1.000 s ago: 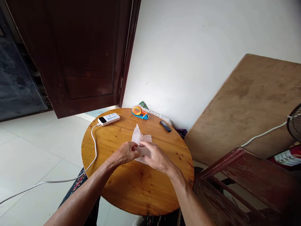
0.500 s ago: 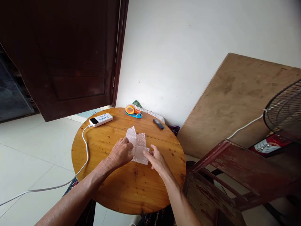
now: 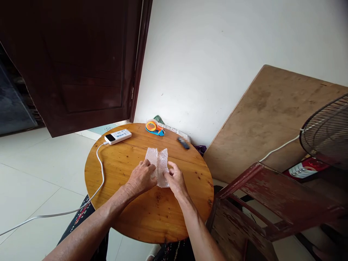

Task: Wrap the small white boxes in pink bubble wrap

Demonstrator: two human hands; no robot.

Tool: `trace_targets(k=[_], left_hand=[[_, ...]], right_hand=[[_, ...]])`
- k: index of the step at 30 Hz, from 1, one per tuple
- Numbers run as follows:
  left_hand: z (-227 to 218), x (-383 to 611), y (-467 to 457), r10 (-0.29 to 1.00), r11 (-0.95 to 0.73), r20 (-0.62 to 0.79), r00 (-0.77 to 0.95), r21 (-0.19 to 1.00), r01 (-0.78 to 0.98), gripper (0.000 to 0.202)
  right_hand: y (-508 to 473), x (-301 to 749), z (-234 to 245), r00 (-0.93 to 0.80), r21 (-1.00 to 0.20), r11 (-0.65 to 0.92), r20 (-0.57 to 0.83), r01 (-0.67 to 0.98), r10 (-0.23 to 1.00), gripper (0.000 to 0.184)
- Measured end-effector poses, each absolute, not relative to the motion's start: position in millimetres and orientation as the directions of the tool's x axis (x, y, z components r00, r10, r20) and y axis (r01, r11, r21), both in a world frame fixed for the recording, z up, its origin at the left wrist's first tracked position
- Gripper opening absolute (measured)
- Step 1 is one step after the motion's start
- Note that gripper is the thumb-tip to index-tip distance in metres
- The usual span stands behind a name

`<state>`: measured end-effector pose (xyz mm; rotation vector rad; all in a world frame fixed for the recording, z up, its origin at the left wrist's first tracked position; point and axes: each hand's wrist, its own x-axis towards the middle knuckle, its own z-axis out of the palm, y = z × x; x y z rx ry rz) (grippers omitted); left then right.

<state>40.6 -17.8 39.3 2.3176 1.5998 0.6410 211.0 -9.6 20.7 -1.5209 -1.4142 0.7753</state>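
A white wall (image 3: 195,65) fills most of the background, with pale tiles on the floor (image 3: 27,174), a dark red-brown panelled door (image 3: 87,72) standing to the left, and a stained wooden board (image 3: 255,123) propped against the wall on the right. Below these sits the round, knotty tabletop (image 3: 160,221), glossy and orange-brown, near a worn red wooden chair (image 3: 269,195) and a black wire-caged fan (image 3: 326,130). The left hand (image 3: 141,175) curls knuckles-up over the left side of the bubble wrap (image 3: 163,159), apparently bearing down to steady it; its fingertips are hidden, so I cannot tell whether they grip. The right hand (image 3: 174,179) is partly open, its thumb at the sheet's right edge and its index finger apart, seemingly handling that side. The wrap lies mid-table, a ridge running up between its halves. Farther back, probably to leave working room, sit the white power bank (image 3: 117,137), cabled at one end, the orange-and-blue tape dispenser (image 3: 154,128), and a dark pixelated object (image 3: 183,143).
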Motion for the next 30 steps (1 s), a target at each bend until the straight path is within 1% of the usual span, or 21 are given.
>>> trace_targets(k=[3, 5, 8, 10, 13, 15, 16, 20, 21, 23, 25, 27, 30], left_hand=[[44.1, 38.8, -16.1, 0.927, -0.375, 0.185, 0.327, 0.407, 0.833, 0.018], [46.9, 37.6, -15.2, 0.923, -0.384, 0.160, 0.349, 0.412, 0.826, 0.021], [47.0, 37.3, -13.6, 0.924, -0.377, 0.135, 0.358, 0.471, 0.797, 0.022], [43.5, 38.1, -11.8, 0.928, -0.367, 0.141, 0.346, 0.522, 0.770, 0.020], [34.7, 38.6, -8.4, 0.924, -0.378, 0.189, 0.333, 0.589, 0.715, 0.015], [27.9, 36.9, -6.5, 0.924, -0.378, 0.221, 0.311, 0.651, 0.658, 0.016], [24.4, 35.3, -5.8, 0.926, -0.372, 0.228, 0.302, 0.692, 0.618, 0.020], [12.0, 29.5, -5.6, 0.953, -0.273, 0.184, 0.242, 0.869, 0.412, 0.050], [9.9, 29.3, -6.1, 0.961, -0.242, 0.170, 0.216, 0.896, 0.372, 0.053], [7.3, 31.2, -7.6, 0.975, -0.199, 0.152, 0.159, 0.918, 0.343, 0.052], [6.2, 34.7, -8.7, 0.980, -0.191, 0.154, 0.125, 0.906, 0.379, 0.050], [4.8, 37.8, -9.1, 0.980, -0.198, 0.169, 0.105, 0.885, 0.421, 0.048], [-0.2, 39.1, -8.3, 0.972, -0.234, 0.212, 0.100, 0.880, 0.414, 0.045]], right_hand=[[-7.9, 201.1, 27.4, 0.149, -0.970, 0.008, 0.045, 0.244, 0.988, 0.057], [-6.2, 192.8, 31.7, 0.135, -0.989, -0.021, -0.002, 0.143, 0.991, 0.055], [-4.1, 181.5, 37.2, 0.093, -0.993, -0.066, -0.057, 0.095, 0.994, 0.051], [-3.9, 177.3, 40.2, 0.068, -0.990, -0.090, -0.083, 0.105, 0.994, 0.049], [-6.3, 178.7, 44.8, 0.031, -0.984, -0.102, -0.098, 0.149, 0.995, 0.045], [-9.3, 183.4, 48.0, -0.011, -0.979, -0.100, -0.103, 0.180, 0.995, 0.046], [-11.0, 186.2, 49.3, -0.041, -0.976, -0.094, -0.103, 0.195, 0.994, 0.048], [-16.9, 194.3, 51.5, -0.168, -0.958, -0.037, -0.087, 0.283, 0.982, 0.058], [-17.8, 195.1, 51.5, -0.192, -0.949, -0.017, -0.081, 0.314, 0.978, 0.059], [-18.8, 195.8, 51.5, -0.233, -0.925, 0.032, -0.061, 0.379, 0.971, 0.061], [-18.9, 195.8, 52.2, -0.281, -0.899, 0.094, -0.034, 0.428, 0.959, 0.062], [-18.5, 195.6, 53.1, -0.334, -0.877, 0.157, -0.004, 0.454, 0.943, 0.062], [-16.3, 195.4, 53.9, -0.385, -0.863, 0.218, 0.030, 0.456, 0.922, 0.062]])
